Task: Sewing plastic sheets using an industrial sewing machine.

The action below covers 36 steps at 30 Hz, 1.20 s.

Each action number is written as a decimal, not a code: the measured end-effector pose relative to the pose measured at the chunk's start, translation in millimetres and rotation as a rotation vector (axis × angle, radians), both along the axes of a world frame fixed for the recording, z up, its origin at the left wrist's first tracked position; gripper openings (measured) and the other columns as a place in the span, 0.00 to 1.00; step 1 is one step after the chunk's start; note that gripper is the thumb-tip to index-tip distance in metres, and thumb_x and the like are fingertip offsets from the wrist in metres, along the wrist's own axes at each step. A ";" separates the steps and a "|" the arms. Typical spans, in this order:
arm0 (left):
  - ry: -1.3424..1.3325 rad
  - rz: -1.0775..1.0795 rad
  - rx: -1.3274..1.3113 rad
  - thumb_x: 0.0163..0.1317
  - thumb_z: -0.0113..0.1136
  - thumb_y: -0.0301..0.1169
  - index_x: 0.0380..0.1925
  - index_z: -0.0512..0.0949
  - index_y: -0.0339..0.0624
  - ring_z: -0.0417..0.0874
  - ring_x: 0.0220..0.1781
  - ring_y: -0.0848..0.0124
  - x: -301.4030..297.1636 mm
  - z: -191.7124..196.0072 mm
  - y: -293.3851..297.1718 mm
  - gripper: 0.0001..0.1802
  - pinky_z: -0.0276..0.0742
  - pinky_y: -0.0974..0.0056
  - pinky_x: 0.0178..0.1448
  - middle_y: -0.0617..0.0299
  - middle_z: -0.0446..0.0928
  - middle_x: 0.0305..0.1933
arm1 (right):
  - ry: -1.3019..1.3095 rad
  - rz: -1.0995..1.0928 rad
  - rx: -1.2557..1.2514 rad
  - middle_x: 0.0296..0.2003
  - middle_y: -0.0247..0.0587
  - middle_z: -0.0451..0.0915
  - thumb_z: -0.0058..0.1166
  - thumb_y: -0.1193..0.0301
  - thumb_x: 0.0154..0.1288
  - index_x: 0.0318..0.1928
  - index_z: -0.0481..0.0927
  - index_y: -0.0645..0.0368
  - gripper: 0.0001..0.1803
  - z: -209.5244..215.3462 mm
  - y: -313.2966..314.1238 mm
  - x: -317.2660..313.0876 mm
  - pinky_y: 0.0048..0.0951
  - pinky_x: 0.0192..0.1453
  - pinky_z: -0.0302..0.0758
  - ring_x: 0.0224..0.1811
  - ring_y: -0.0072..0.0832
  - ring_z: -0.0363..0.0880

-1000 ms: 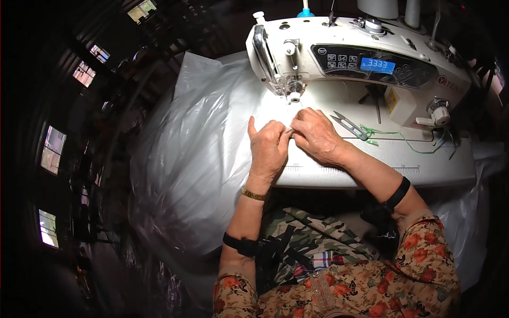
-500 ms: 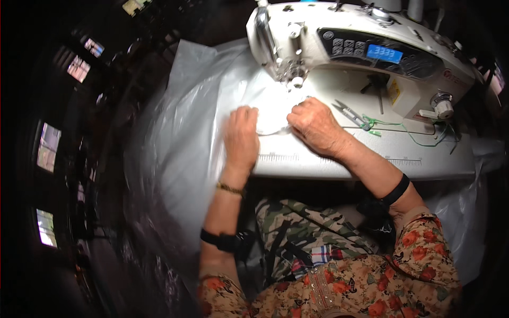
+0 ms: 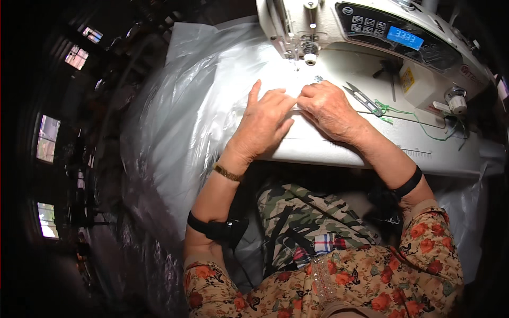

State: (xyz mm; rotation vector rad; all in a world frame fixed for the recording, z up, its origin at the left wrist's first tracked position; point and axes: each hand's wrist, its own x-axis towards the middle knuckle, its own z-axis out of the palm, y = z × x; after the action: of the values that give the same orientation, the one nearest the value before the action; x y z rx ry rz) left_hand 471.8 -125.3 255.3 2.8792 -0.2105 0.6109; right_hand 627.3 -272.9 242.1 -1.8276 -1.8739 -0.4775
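My left hand [image 3: 265,121] lies over the white sewing machine bed, its little finger raised and its thumb apart. Its other fingertips reach the fingertips of my right hand [image 3: 330,111]. My right hand's fingers are curled and pinched at the edge of a white fabric piece [image 3: 289,114], which is largely lost in the glare. Just beyond both hands stands the white sewing machine [image 3: 326,18], its needle area [image 3: 298,62] brightly lit. To the right of my right hand rest small grey thread snips [image 3: 365,100].
Green thread [image 3: 419,127] trails across the machine bed [image 3: 328,151] on the right. A black tool [image 3: 391,74] stands behind it. Translucent plastic sheeting [image 3: 169,122] drapes over the left side. The bed's front edge runs above my lap.
My left hand has moved rightward to meet my right hand, and its fingers have spread. The machine appears higher and farther right as the view shifts.
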 end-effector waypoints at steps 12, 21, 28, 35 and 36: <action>-0.070 -0.015 -0.456 0.59 0.67 0.26 0.32 0.83 0.35 0.75 0.42 0.61 31.3 -19.5 21.0 0.05 0.70 0.61 0.50 0.57 0.78 0.36 | 0.232 -0.073 0.056 0.33 0.48 0.78 0.53 0.68 0.67 0.29 0.79 0.62 0.11 -10.5 5.0 -0.1 0.44 0.51 0.73 0.43 0.45 0.78; -0.025 0.055 -0.471 0.64 0.60 0.28 0.34 0.77 0.32 0.73 0.42 0.63 45.1 -25.6 18.3 0.08 0.70 0.62 0.49 0.57 0.74 0.36 | 0.357 -0.138 0.077 0.42 0.52 0.76 0.54 0.70 0.69 0.42 0.77 0.68 0.11 -16.8 5.3 4.0 0.44 0.55 0.72 0.48 0.47 0.74; -0.032 0.129 -0.519 0.62 0.65 0.28 0.32 0.76 0.33 0.72 0.36 0.73 48.1 -27.7 19.3 0.09 0.69 0.67 0.43 0.60 0.72 0.34 | 0.347 -0.183 0.007 0.43 0.52 0.76 0.53 0.71 0.67 0.39 0.79 0.67 0.09 -18.1 9.3 8.0 0.43 0.56 0.73 0.50 0.46 0.74; -0.077 0.206 -0.630 0.57 0.71 0.28 0.31 0.76 0.33 0.74 0.40 0.75 56.0 -31.4 17.2 0.12 0.73 0.68 0.47 0.63 0.76 0.35 | 0.321 -0.156 0.185 0.42 0.50 0.75 0.59 0.73 0.64 0.39 0.76 0.66 0.08 -22.3 11.2 6.1 0.43 0.53 0.75 0.49 0.46 0.75; -0.082 0.222 -0.654 0.53 0.73 0.29 0.32 0.76 0.34 0.79 0.38 0.68 56.9 -33.7 18.9 0.14 0.76 0.63 0.47 0.56 0.79 0.35 | 0.313 -0.187 0.138 0.43 0.49 0.75 0.59 0.73 0.64 0.41 0.77 0.64 0.08 -21.6 10.4 5.4 0.43 0.54 0.75 0.50 0.44 0.76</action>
State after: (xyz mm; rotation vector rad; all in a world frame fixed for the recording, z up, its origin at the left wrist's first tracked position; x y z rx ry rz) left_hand 528.8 -106.4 221.6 2.2574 0.2591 0.6808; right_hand 632.7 -262.5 220.5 -1.8702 -1.4376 -0.3493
